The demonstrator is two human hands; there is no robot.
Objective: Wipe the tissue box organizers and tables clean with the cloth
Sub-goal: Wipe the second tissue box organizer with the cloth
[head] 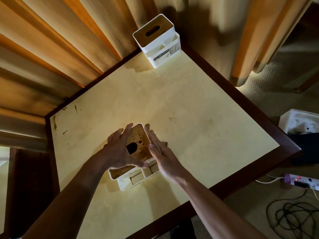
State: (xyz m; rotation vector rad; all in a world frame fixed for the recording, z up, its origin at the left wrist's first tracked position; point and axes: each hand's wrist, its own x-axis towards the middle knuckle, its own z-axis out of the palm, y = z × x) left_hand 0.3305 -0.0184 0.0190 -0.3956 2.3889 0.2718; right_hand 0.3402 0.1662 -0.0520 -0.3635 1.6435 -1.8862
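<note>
A stained white tissue box organizer with a spotted brown slotted lid stands upright on the cream table, toward six o'clock. A clean one stands at the twelve o'clock corner.

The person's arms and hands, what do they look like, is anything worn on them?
Both forearms are bare, with no sleeves in view. The left hand and right hand wear no gloves, and no rings, watch or bracelet show at either wrist.
</note>
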